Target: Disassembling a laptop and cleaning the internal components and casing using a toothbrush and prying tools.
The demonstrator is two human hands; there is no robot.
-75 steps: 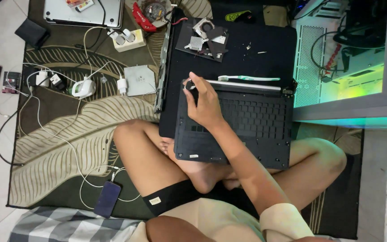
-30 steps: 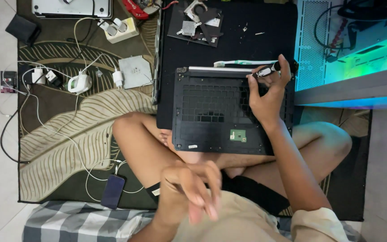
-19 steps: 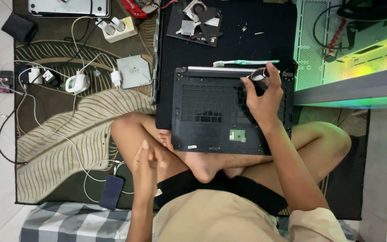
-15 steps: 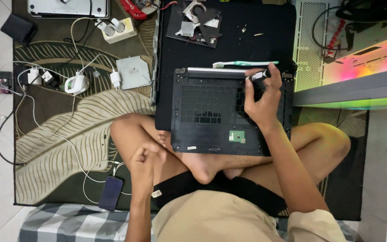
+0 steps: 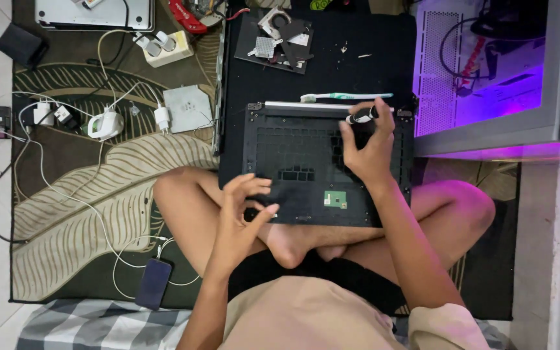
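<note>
A black laptop shell [image 5: 293,152], stripped of its keys, lies across my crossed legs with a small green board [image 5: 335,198] on its near side. My right hand [image 5: 367,146] hovers over its far right corner and pinches a short black-and-white screwdriver [image 5: 361,116]. My left hand [image 5: 244,214] is at the shell's near left corner, thumb and forefinger pinched together; whether something tiny sits between them I cannot tell. A green-and-white toothbrush [image 5: 345,96] lies just beyond the shell on a black mat [image 5: 332,65].
A black plate with fan parts [image 5: 277,39] rests at the mat's far end. A lit computer case [image 5: 494,71] stands to the right. On the leaf-patterned rug [image 5: 79,214] lie chargers, cables, a power strip [image 5: 163,45], a grey laptop [image 5: 92,13] and a phone [image 5: 153,283].
My left hand rose from my lap to the shell's near left corner with fingers pinched. My right hand stays at the far right corner with the screwdriver. The case light turned from green to purple.
</note>
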